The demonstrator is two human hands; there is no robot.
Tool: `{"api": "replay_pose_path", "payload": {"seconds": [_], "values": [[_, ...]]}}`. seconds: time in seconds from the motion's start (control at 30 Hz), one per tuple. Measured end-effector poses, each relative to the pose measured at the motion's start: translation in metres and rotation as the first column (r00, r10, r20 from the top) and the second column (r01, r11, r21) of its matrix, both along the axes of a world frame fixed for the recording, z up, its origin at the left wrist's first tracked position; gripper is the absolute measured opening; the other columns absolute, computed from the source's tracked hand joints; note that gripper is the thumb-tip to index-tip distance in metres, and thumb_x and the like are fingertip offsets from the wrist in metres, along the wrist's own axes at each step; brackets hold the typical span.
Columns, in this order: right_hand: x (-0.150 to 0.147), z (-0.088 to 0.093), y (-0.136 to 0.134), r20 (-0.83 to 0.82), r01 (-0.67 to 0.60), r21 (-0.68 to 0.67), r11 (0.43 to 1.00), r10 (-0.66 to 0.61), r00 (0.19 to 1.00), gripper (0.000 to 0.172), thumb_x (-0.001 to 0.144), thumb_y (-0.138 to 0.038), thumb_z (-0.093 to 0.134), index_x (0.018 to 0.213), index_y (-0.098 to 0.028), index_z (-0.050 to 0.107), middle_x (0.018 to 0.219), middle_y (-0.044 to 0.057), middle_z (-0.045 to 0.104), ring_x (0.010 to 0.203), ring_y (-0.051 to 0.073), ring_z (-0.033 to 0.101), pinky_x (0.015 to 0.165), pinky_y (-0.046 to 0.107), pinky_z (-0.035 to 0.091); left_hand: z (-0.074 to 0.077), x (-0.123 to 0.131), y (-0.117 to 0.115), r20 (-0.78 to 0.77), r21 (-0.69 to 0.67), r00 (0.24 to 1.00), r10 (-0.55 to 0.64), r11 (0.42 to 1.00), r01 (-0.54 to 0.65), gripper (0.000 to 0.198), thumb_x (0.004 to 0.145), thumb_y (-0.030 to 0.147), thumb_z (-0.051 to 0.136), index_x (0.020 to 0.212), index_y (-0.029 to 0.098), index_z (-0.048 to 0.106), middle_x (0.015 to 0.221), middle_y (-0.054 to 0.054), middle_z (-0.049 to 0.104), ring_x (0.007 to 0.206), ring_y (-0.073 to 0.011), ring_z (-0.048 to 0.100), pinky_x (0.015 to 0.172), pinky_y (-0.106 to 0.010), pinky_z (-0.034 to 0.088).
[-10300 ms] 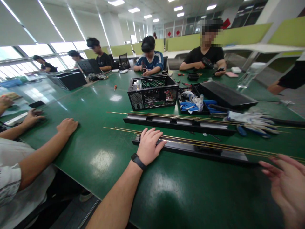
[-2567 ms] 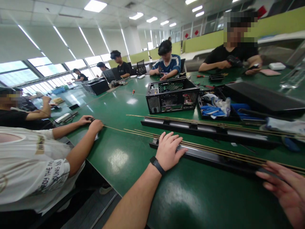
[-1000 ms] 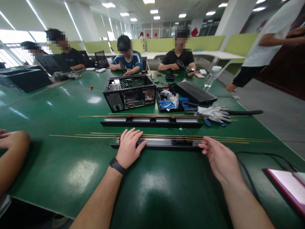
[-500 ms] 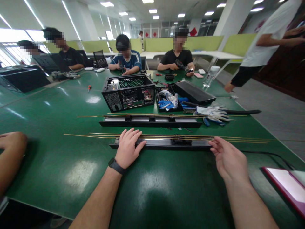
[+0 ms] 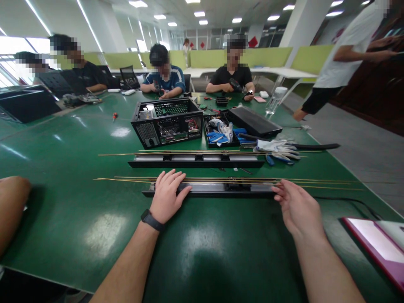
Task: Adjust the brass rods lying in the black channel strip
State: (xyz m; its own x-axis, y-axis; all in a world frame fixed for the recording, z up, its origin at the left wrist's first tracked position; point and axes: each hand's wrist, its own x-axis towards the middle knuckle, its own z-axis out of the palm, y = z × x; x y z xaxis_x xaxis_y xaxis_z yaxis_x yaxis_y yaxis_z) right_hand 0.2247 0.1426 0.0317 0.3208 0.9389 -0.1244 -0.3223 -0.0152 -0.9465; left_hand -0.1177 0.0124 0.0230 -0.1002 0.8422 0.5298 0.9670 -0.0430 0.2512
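Note:
A long black rail [image 5: 217, 192] lies across the green table [image 5: 78, 210] in front of me, with thin brass rods [image 5: 252, 181] resting along its top. My left hand [image 5: 166, 196], a dark watch on its wrist, lies flat with fingers stretched over the rail's left end. At the rail's right end my right hand [image 5: 295, 206] has loosely spread fingers whose tips touch the rail. A second black rail [image 5: 195, 160] with more brass rods lies parallel just behind.
Behind the rails stand an open black computer case [image 5: 167, 122], a tray with blue and white gloves [image 5: 221, 131] and a black panel [image 5: 254, 120]. More gloves [image 5: 277, 148] lie at the right. A pink-edged tablet [image 5: 375, 248] sits near right. Another person's arm [image 5: 11, 206] rests at the left; several people sit opposite.
The brass rods on the near rail have slid to the right. My right hand has stayed at the rail's right end, shifting slightly. My left hand has kept its place.

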Motion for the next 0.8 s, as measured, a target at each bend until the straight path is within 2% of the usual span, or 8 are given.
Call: {"api": "replay_pose_path", "payload": {"seconds": [0.13, 0.2, 0.27, 0.4, 0.43, 0.63, 0.73, 0.8], "values": [[-0.014, -0.002, -0.011, 0.022, -0.189, 0.002, 0.982, 0.189, 0.982, 0.042, 0.063, -0.039, 0.092, 0.092, -0.014, 0.075, 0.097, 0.011, 0.071, 0.077, 0.017, 0.070, 0.050, 0.018, 0.048, -0.002, -0.001, 0.001, -0.005, 0.004, 1.000, -0.002, 1.000, 0.002, 0.040, 0.099, 0.046, 0.060, 0.131, 0.022, 0.066, 0.135, -0.011, 0.071, 0.135, -0.0311, 0.059, 0.123, -0.056, 0.032], [-0.018, -0.003, -0.014, 0.026, -0.226, 0.009, 0.974, 0.225, 0.974, 0.043, 0.063, -0.040, 0.092, 0.093, -0.014, 0.075, 0.098, 0.011, 0.072, 0.077, 0.017, 0.070, 0.051, 0.018, 0.048, -0.002, -0.001, 0.001, -0.005, 0.002, 1.000, -0.001, 1.000, 0.001, 0.040, 0.099, 0.046, 0.059, 0.131, 0.023, 0.066, 0.135, -0.010, 0.070, 0.135, -0.0312, 0.058, 0.123, -0.057, 0.033], [-0.017, -0.002, -0.012, 0.017, -0.202, 0.019, 0.979, 0.202, 0.979, 0.043, 0.062, -0.040, 0.092, 0.092, -0.014, 0.075, 0.095, 0.011, 0.071, 0.077, 0.016, 0.069, 0.052, 0.018, 0.048, -0.002, -0.001, 0.001, -0.002, 0.000, 1.000, 0.000, 1.000, 0.000, 0.040, 0.099, 0.046, 0.059, 0.132, 0.024, 0.066, 0.135, -0.010, 0.071, 0.135, -0.0315, 0.058, 0.123, -0.057, 0.033], [-0.006, 0.000, -0.004, -0.009, -0.024, 0.023, 0.999, 0.024, 1.000, 0.038, 0.060, -0.035, 0.091, 0.088, -0.015, 0.073, 0.090, 0.007, 0.069, 0.075, 0.014, 0.069, 0.052, 0.016, 0.048, -0.001, 0.000, 0.000, -0.004, 0.006, 1.000, 0.002, 1.000, -0.002, 0.039, 0.099, 0.046, 0.059, 0.131, 0.023, 0.066, 0.134, -0.011, 0.071, 0.135, -0.0316, 0.059, 0.123, -0.057, 0.033], [-0.005, 0.000, -0.004, -0.010, -0.013, 0.020, 1.000, 0.013, 1.000, 0.038, 0.060, -0.034, 0.091, 0.088, -0.016, 0.073, 0.091, 0.006, 0.069, 0.076, 0.014, 0.069, 0.052, 0.016, 0.048, 0.000, 0.000, 0.000, -0.005, 0.007, 1.000, 0.002, 1.000, -0.002, 0.039, 0.100, 0.046, 0.059, 0.131, 0.023, 0.066, 0.134, -0.011, 0.071, 0.135, -0.0315, 0.059, 0.123, -0.057, 0.033], [-0.020, -0.003, -0.017, 0.084, -0.250, 0.001, 0.968, 0.249, 0.965, 0.045, 0.064, -0.044, 0.091, 0.096, -0.017, 0.074, 0.096, 0.009, 0.072, 0.078, 0.017, 0.068, 0.051, 0.019, 0.048, -0.002, -0.001, 0.000, -0.008, 0.007, 1.000, -0.002, 1.000, 0.002, 0.040, 0.099, 0.045, 0.061, 0.131, 0.022, 0.066, 0.134, -0.010, 0.071, 0.135, -0.0311, 0.059, 0.123, -0.056, 0.032], [-0.023, -0.003, -0.019, 0.084, -0.275, 0.011, 0.961, 0.273, 0.958, 0.049, 0.064, -0.047, 0.092, 0.097, -0.017, 0.074, 0.095, 0.010, 0.072, 0.076, 0.017, 0.068, 0.050, 0.020, 0.048, -0.003, -0.002, 0.000, -0.011, 0.003, 1.000, -0.003, 1.000, 0.003, 0.040, 0.099, 0.045, 0.061, 0.131, 0.022, 0.066, 0.135, -0.010, 0.071, 0.135, -0.0311, 0.058, 0.124, -0.056, 0.032], [-0.019, -0.002, -0.016, 0.063, -0.231, 0.020, 0.973, 0.229, 0.971, 0.047, 0.063, -0.045, 0.092, 0.096, -0.016, 0.074, 0.095, 0.009, 0.071, 0.075, 0.016, 0.067, 0.050, 0.019, 0.047, -0.003, -0.002, 0.000, -0.009, 0.001, 1.000, -0.004, 1.000, 0.004, 0.039, 0.099, 0.045, 0.061, 0.131, 0.023, 0.066, 0.135, -0.010, 0.071, 0.135, -0.0310, 0.058, 0.124, -0.056, 0.032]]}}
